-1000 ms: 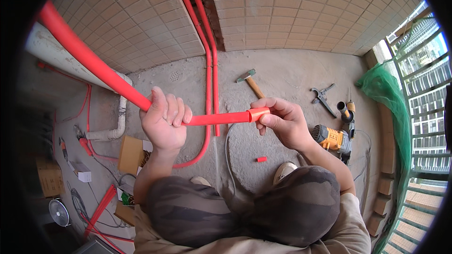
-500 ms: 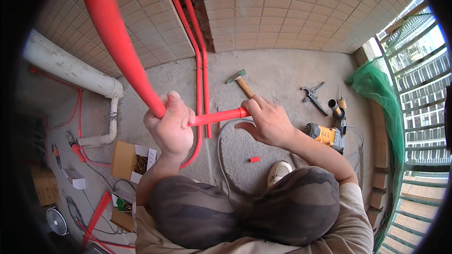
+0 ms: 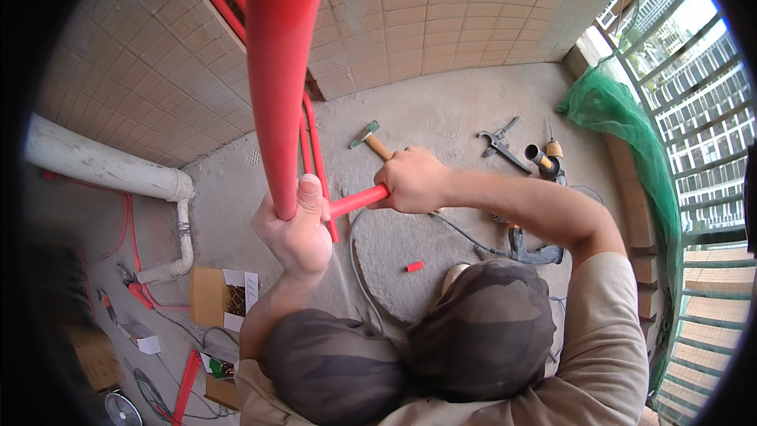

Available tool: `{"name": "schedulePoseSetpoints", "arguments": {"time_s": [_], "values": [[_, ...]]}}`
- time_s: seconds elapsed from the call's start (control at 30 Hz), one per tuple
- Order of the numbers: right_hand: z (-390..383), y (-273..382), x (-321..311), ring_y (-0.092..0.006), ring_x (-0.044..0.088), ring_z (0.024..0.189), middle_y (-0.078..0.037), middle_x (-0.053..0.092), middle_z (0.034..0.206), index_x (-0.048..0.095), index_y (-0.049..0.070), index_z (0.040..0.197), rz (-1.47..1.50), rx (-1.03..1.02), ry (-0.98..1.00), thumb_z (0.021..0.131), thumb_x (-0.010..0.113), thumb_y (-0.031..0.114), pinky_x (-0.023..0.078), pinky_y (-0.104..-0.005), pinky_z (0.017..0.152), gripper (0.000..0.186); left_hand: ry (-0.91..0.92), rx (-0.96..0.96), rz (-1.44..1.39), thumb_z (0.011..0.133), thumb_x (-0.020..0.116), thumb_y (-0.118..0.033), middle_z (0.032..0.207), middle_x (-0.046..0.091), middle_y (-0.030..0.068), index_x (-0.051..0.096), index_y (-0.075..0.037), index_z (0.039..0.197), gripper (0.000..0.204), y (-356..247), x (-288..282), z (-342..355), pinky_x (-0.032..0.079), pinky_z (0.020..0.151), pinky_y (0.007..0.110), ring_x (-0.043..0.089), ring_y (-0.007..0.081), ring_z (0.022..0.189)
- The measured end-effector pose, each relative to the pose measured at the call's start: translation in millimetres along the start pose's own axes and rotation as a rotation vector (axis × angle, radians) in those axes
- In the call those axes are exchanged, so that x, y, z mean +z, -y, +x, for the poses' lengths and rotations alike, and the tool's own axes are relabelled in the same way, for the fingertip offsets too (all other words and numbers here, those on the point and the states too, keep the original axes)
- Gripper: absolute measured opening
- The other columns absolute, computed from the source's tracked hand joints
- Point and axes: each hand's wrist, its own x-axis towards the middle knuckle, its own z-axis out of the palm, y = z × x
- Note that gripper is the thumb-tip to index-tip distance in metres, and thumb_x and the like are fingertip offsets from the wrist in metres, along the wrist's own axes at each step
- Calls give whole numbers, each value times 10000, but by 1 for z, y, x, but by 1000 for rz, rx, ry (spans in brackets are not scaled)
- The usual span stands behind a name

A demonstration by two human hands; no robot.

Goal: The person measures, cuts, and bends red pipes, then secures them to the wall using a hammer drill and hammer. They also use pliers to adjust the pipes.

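A red plastic pipe (image 3: pixel 285 87) rises from my left hand (image 3: pixel 296 229) toward the top of the view. My left fingers are wrapped round it, thumb up. A shorter red length (image 3: pixel 359 200) runs from that hand to my right hand (image 3: pixel 414 180), which is closed round its end and hides it. Whether both lengths are one bent pipe is hidden in the left grip. Just beyond my right hand lies a hammer (image 3: pixel 366 134) with a wooden handle. A short red pipe piece (image 3: pixel 414 267) is on the concrete below my hands.
A pipe cutter (image 3: pixel 501 146) and a power drill (image 3: pixel 548 162) lie to the right. Green netting (image 3: pixel 623 110) hangs by the railing. At left are a white drainpipe (image 3: pixel 110 170), an opened cardboard box (image 3: pixel 207 292) and cables. Red pipes (image 3: pixel 315 146) run along the wall.
The long pipe part has swung from the upper left to nearly straight up in view. My right hand has closed over the shorter length's end, and its elbow has lifted outward. The view has shifted.
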Motion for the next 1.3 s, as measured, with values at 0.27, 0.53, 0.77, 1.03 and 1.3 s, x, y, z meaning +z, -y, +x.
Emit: {"name": "schedulePoseSetpoints", "arguments": {"time_s": [0.27, 0.53, 0.77, 1.03, 1.3], "values": [[0, -24, 33, -279, 616, 545, -89, 587, 585, 547, 102, 619, -47, -62, -895, 814, 746, 285, 457, -412, 506, 333, 26, 43, 95, 974, 640, -119, 630, 462, -4, 506, -71, 740, 274, -11, 50, 4, 379, 502, 272, 397, 84, 493], [-23, -11, 11, -374, 679, 701, -155, 665, 663, 693, 97, 730, 237, 36, -284, 749, 618, 152, 550, -487, 699, 95, 218, 153, 349, 945, 687, -117, 684, 552, 5, 621, 14, 851, 174, -26, 49, -4, 364, 512, 250, 454, 62, 557], [-24, -30, 33, -262, 662, 917, -138, 695, 900, 670, 45, 1075, 635, 236, 95, 759, 759, 88, 510, -403, 826, 331, 545, 225, 377, 871, 747, -125, 626, 540, 33, 582, 8, 735, 252, 5, 25, 35, 374, 516, 282, 490, 90, 575], [-5, 14, -127, -166, 697, 843, -221, 607, 1274, 433, -39, 1422, 956, -468, -479, 879, 759, 354, 578, -279, 678, 745, 799, -353, -11, 834, 787, -158, 591, 526, -8, 660, -29, 736, 206, 91, -36, 101, 384, 470, 268, 494, 79, 525], [116, 73, -148, -90, 593, 801, -119, 644, 1131, 511, 2, 1303, 671, -379, -367, 970, 657, 178, 503, -243, 711, 404, 781, -628, -386, 772, 769, -39, 568, 463, -6, 426, -133, 614, 390, 199, -68, 178, 383, 474, 293, 437, 107, 450]]}}
